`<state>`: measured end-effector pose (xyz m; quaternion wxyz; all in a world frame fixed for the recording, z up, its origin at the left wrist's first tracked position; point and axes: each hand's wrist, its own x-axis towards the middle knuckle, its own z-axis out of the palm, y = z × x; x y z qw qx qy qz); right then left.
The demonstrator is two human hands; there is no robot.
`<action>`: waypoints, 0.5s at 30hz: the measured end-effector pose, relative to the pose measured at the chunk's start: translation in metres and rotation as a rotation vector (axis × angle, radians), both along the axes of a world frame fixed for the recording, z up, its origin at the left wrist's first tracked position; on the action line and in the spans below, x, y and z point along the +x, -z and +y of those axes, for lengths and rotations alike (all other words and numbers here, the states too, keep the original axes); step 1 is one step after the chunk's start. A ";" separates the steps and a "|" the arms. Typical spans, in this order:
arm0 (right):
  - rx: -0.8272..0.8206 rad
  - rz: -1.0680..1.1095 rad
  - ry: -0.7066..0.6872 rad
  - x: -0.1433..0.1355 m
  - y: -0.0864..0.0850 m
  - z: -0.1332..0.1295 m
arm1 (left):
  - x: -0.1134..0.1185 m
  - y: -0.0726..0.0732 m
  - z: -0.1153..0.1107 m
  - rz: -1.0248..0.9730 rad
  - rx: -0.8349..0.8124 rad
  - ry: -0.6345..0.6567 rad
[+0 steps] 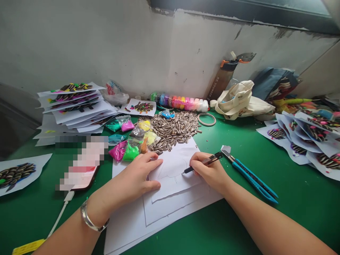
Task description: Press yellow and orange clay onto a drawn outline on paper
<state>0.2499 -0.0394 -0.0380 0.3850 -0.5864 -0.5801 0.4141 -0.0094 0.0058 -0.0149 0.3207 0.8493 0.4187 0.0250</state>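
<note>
A black pen (189,170) is pinched in my right hand (209,169), its tip at the top sheet of white paper (170,187). Thin drawn lines form a rounded outline with short strokes beneath it on that sheet. My left hand (140,173) lies on the paper's left side, fingers spread, thumb apart, holding nothing. More white sheets (127,226) lie underneath. Just beyond the paper is a heap of striped sunflower seeds (175,129). Small bags of coloured clay, one bright green (131,150), sit beyond my left hand.
A blue utility knife (255,180) lies right of my right hand. Stacks of seed-decorated papers stand at left (79,109) and right (313,138). A phone (86,170) on a cable lies left. Tape ring (207,119), clay tubs (183,102), bottle (221,81) and cloth bag (236,99) line the back.
</note>
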 end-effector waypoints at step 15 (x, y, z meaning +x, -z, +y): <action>-0.089 0.066 -0.024 0.005 -0.003 0.000 | 0.002 -0.001 0.001 -0.004 0.011 -0.003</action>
